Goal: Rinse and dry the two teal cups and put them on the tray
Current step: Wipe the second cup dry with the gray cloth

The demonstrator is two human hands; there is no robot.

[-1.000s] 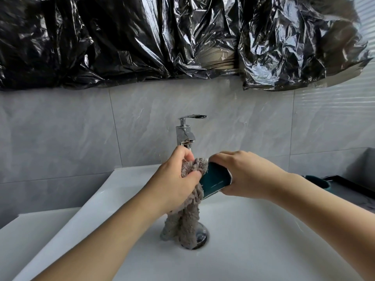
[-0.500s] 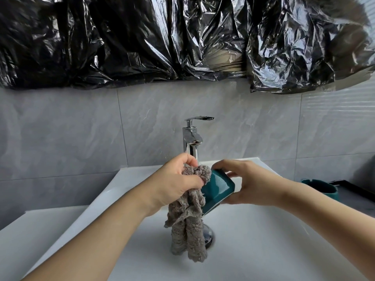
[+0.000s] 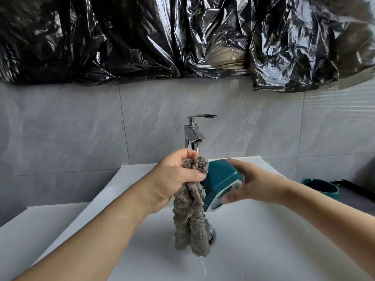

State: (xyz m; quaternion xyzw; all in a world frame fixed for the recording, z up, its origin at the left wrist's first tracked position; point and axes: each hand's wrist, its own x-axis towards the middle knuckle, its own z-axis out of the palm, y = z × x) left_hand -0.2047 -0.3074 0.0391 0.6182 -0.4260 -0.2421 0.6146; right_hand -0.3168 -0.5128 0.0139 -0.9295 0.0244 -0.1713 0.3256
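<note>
The right hand (image 3: 255, 184) holds a teal cup (image 3: 221, 183) on its side over the sink (image 3: 263, 240). The left hand (image 3: 174, 179) squeezes a gray cloth (image 3: 190, 216) against it. Another cup (image 3: 318, 187) sits far right.

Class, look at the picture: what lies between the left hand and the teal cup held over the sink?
The grey cloth, gripped by the left hand, hangs against the teal cup; head view.

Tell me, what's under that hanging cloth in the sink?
Part of a chrome drain shows beside the cloth, on the white sink floor. The cloth, gripped by the left hand, covers the rest of it.
</note>
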